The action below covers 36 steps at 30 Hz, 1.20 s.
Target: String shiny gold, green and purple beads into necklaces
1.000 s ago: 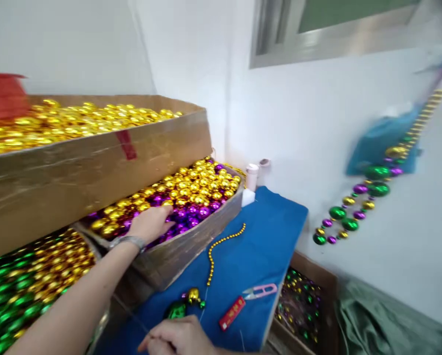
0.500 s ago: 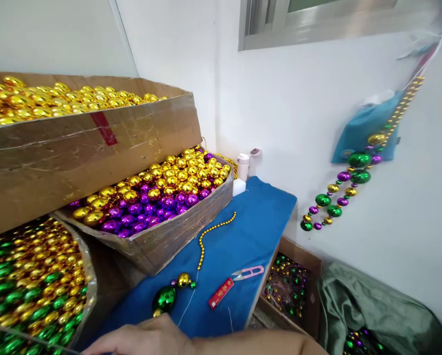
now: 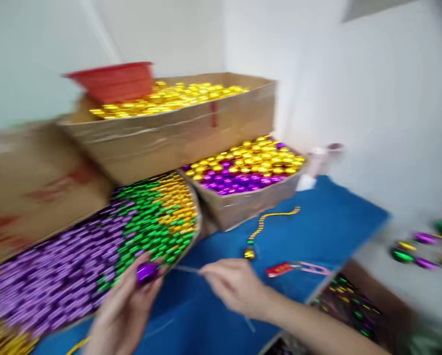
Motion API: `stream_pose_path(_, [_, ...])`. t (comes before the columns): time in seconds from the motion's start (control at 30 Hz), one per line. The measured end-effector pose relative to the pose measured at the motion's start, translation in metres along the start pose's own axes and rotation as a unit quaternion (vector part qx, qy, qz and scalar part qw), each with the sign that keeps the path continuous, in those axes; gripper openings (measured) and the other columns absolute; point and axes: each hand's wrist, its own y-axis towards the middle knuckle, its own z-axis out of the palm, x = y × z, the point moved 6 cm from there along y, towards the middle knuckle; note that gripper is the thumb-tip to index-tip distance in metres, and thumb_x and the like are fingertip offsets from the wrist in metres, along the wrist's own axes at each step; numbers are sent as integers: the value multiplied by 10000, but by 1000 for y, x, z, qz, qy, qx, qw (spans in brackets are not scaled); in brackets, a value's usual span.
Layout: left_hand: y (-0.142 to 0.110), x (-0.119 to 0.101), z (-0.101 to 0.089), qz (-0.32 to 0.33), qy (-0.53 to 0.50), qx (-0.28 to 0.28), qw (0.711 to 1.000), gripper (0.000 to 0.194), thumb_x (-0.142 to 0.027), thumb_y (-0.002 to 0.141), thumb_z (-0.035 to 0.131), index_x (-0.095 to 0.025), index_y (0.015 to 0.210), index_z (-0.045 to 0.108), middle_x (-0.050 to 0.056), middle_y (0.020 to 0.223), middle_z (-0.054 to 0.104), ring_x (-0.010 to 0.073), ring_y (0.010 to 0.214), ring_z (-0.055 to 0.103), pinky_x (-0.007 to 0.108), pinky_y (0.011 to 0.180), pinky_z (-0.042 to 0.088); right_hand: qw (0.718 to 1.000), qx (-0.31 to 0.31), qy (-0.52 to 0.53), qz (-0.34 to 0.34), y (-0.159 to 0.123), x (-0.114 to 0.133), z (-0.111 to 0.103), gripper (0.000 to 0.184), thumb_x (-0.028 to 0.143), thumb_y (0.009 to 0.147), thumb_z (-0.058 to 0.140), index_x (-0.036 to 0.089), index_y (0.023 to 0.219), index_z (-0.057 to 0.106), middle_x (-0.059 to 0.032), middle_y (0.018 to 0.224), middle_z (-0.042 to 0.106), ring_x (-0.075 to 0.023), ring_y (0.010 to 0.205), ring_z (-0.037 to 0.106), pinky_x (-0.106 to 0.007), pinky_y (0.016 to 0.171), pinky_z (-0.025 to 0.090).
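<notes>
The picture is smeared by head motion. My left hand (image 3: 126, 308) is low at the front and pinches a shiny purple bead (image 3: 147, 271) between its fingertips. My right hand (image 3: 235, 286) is beside it with fingers closed on a thin string (image 3: 186, 269) that runs toward the purple bead. A strand of small gold beads (image 3: 270, 220) lies on the blue cloth (image 3: 339, 222) just beyond my right hand, ending in a larger gold bead (image 3: 249, 254).
Cardboard boxes stand behind: gold beads (image 3: 176, 96) with a red container (image 3: 112, 79) on top, gold and purple beads (image 3: 246, 162), green, gold and purple beads (image 3: 132, 222). Pink snips (image 3: 311, 267) and a red strip (image 3: 279, 269) lie on the cloth. A box of mixed beads (image 3: 348, 301) sits lower right.
The view has swung left and down. My left hand left the gold and purple box and now holds a purple bead in front. My right hand rose to hold the string.
</notes>
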Motion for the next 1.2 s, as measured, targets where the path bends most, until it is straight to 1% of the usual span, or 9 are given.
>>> stream_pose_path(0.07, [-8, -3, -13, -20, -61, 33, 997, 481, -302, 725, 680, -214, 1182, 560, 78, 1052, 667, 192, 909, 641, 262, 776, 545, 1000, 1, 11, 27, -15, -15, 5, 268, 189, 936, 384, 205, 1087, 605, -26, 965, 685, -117, 855, 642, -224, 798, 492])
stream_pose_path(0.17, [-13, -6, -28, -5, -97, 36, 995, 403, -224, 796, 615, -174, 1190, 544, 103, 1071, 649, 170, 915, 637, 230, 771, 535, 1000, 18, -4, -25, -27, -24, 15, 265, 167, 916, 422, 195, 1120, 588, -61, 993, 678, -145, 884, 643, -255, 799, 503])
stream_pose_path(0.27, [-16, -7, -33, 12, -108, 30, 994, 310, -194, 826, 581, -146, 1133, 570, 109, 1060, 646, 152, 882, 639, 234, 776, 533, 996, 28, -31, -77, -33, -20, 22, 266, 153, 899, 453, 182, 1135, 572, -69, 988, 679, -153, 868, 650, -255, 768, 517])
stream_pose_path(0.47, [-21, -8, -37, 24, -95, 35, 995, 287, -198, 817, 597, -135, 1096, 580, 107, 1060, 633, 136, 860, 626, 241, 775, 521, 994, 31, -50, -88, -29, -12, 28, 269, 141, 898, 447, 183, 1137, 564, -62, 979, 679, -155, 841, 652, -249, 724, 523])
stream_pose_path(0.63, [-22, -13, -43, 118, 89, 15, 989, 367, -220, 762, 659, -184, 1112, 555, 72, 1078, 610, 158, 936, 587, 278, 814, 495, 993, 19, -48, -105, -29, -12, 26, 271, 134, 895, 458, 179, 1148, 545, -65, 984, 670, -152, 859, 644, -244, 738, 516])
stream_pose_path(0.73, [-26, -22, -44, 210, 301, -13, 930, 393, -231, 710, 702, -187, 1077, 569, 65, 1021, 623, 177, 892, 593, 320, 827, 483, 991, 34, -64, -112, -30, -14, 28, 280, 134, 898, 457, 182, 1164, 529, -61, 956, 667, -152, 836, 642, -253, 726, 516])
stream_pose_path(0.83, [-30, -27, -41, 270, 421, -13, 866, 363, -245, 740, 668, -199, 1087, 571, 69, 1051, 604, 194, 924, 583, 345, 832, 477, 989, 47, -78, -117, -30, -15, 31, 280, 138, 900, 454, 183, 1168, 522, -59, 924, 665, -154, 787, 638, -263, 683, 517])
stream_pose_path(1.0, [-33, -29, -40, 317, 467, 12, 825, 362, -229, 775, 634, -227, 1129, 558, 63, 1121, 566, 200, 1058, 523, 362, 924, 427, 988, 47, -95, -116, -30, -19, 32, 274, 146, 903, 458, 184, 1168, 519, -60, 937, 663, -159, 809, 638, -273, 709, 521])
stream_pose_path(1.2, [-33, -28, -40, 289, 455, 65, 839, 403, -232, 793, 617, -271, 1188, 550, 58, 1158, 524, 192, 1051, 520, 339, 914, 422, 985, 69, -111, -114, -32, -25, 29, 274, 155, 913, 439, 186, 1175, 512, -69, 925, 660, -163, 785, 637, -280, 711, 525])
